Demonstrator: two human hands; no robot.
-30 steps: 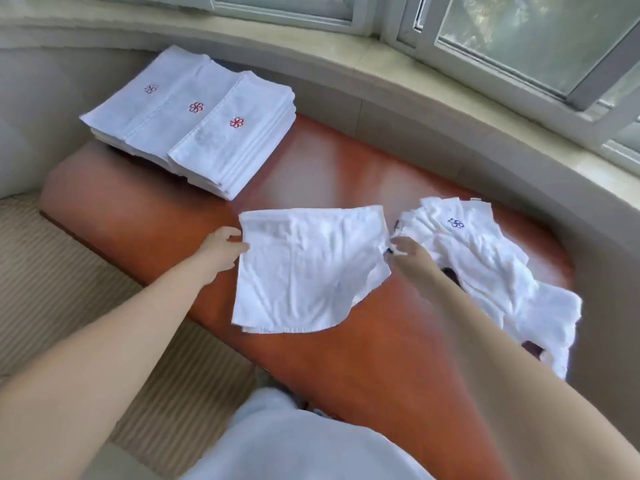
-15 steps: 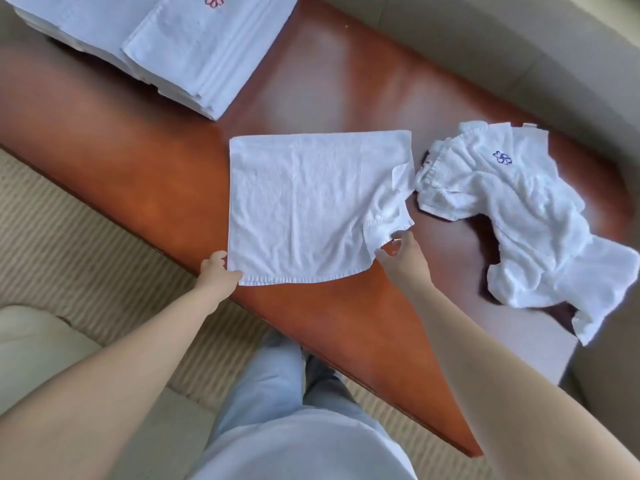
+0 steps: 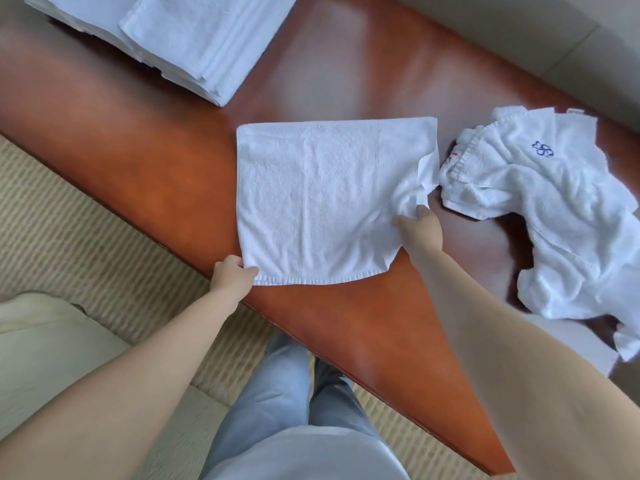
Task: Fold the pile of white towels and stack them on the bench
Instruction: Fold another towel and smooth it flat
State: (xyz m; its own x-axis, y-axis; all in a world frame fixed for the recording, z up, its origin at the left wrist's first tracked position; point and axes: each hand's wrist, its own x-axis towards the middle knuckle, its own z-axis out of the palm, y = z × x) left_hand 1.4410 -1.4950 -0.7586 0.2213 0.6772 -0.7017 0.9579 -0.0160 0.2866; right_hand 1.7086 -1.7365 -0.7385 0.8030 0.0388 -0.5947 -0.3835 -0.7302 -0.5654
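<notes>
The desk [image 3: 145, 157] is a polished reddish-brown surface running diagonally across the view, with a ribbed beige carpet [image 3: 69, 237] along its near edge. The person's legs in light blue trousers [image 3: 294, 393] stand at that edge.

The stack of folded towels [image 3: 194, 39] lies at the far left of the desk, partly cut off by the top of the frame. It sits at the same place on the desk as 0.5 s ago, and the view is much the same as then.

The pile of unfolded towels [image 3: 554, 216] lies crumpled at the right end of the desk; a blue embroidered emblem [image 3: 542, 149] faces up on its top layer. Its shape is unchanged from 0.5 s ago.

The spread towel [image 3: 322, 202] lies flat on the desk between the stack and the pile, its near edge at the desk's edge. Its right edge is bunched and rumpled, touching or nearly touching the pile.

The left hand [image 3: 232, 277] pinches the near-left corner of the spread towel between thumb and fingers, as it did 0.5 s ago. The right hand [image 3: 420, 228] has moved from the near-right corner, further up the right side, and now grasps the rumpled cloth there; the exact finger placement is partly hidden by the fabric.
</notes>
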